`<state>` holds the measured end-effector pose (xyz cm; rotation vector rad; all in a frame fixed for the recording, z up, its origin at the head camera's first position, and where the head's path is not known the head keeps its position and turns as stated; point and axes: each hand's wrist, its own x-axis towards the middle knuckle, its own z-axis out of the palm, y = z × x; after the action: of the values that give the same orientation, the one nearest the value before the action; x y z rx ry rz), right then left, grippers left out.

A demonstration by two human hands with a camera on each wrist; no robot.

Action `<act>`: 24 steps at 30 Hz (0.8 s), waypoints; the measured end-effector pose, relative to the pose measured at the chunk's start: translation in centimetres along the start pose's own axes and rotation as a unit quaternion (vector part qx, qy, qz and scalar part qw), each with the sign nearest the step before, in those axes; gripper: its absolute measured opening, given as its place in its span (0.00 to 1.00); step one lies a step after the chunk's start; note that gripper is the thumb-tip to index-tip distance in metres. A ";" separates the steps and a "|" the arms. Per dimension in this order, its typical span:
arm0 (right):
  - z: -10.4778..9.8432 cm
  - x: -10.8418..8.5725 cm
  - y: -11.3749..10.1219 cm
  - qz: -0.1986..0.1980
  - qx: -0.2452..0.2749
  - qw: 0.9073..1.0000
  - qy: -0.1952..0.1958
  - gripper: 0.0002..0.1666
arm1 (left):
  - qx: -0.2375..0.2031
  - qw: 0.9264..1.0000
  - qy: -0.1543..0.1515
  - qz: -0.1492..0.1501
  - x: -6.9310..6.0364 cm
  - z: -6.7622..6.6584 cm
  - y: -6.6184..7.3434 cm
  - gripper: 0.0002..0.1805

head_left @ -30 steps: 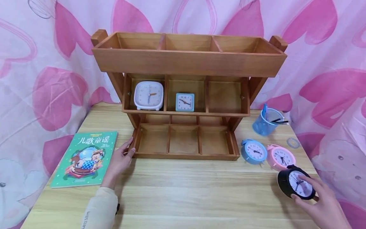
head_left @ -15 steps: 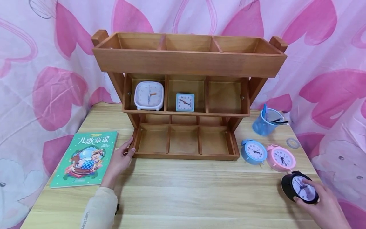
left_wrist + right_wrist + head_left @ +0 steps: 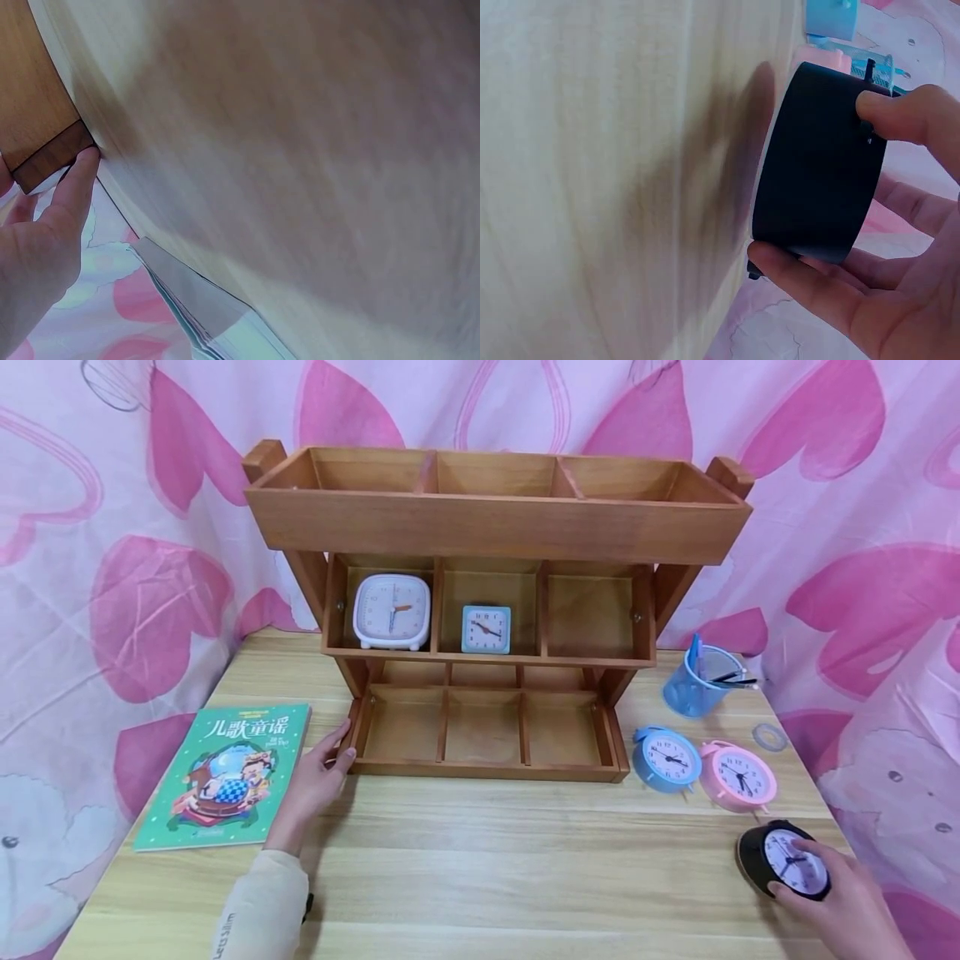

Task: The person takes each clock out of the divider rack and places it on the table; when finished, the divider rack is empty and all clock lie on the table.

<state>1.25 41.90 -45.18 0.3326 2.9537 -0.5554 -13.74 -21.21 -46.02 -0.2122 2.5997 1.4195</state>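
A wooden shelf (image 3: 495,772) with three tiers of compartments stands on the table. My left hand (image 3: 315,785) rests at its lower left side, with the thumb and a finger touching the wood by the front corner. At the table's right, my right hand (image 3: 851,893) holds a black alarm clock (image 3: 750,860), its white face turned up and toward me. In the right wrist view the thumb and fingers lie round the clock's black body (image 3: 817,165). A blue alarm clock (image 3: 667,758) and a pink alarm clock (image 3: 738,775) stand just beyond it.
The middle tier holds a white clock (image 3: 392,610) at left and a small square clock (image 3: 486,629) in the centre. A green book (image 3: 225,777) lies at left. A blue pen cup (image 3: 693,689) and a clear ring (image 3: 769,737) are at right.
The right hand has moved the black alarm clock slightly right and toward me, away from the pink clock. The left hand stays at the shelf's side.
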 end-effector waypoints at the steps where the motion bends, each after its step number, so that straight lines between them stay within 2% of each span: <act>1: 0.1 0.1 0.0 -0.002 -0.002 1.000 -0.009 0.46 | 0.000 1.000 0.001 0.000 0.0 0.0 0.0 0.30; 5: 0.7 0.3 -0.2 -0.021 0.004 1.000 -0.004 0.43 | 0.000 1.000 0.000 -0.004 0.0 0.0 0.0 0.30; 11: 1.2 0.3 -0.3 0.000 0.019 1.000 -0.015 0.44 | -0.001 1.000 -0.002 -0.012 0.0 0.0 0.1 0.30; 13: 1.1 0.1 -0.5 0.000 0.016 1.000 -0.005 0.44 | 0.001 1.000 -0.002 -0.013 -0.1 0.0 0.1 0.30; 17: 0.5 -0.4 -2.3 -0.039 0.008 0.995 0.087 0.37 | 0.002 1.000 -0.002 -0.015 -0.1 0.0 0.2 0.30; 20: -0.4 -0.6 -5.0 -0.082 0.027 0.984 0.158 0.30 | 0.003 1.000 -0.003 -0.016 -0.1 0.1 0.2 0.30; 24: -1.8 0.3 -10.1 -0.151 0.087 0.966 0.189 0.28 | 0.003 1.000 -0.005 -0.020 -0.1 0.0 0.1 0.30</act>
<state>-1.57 33.44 -40.13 -0.0046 3.3583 -0.8801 -13.69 -21.11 -45.93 -0.2531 2.5779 1.3951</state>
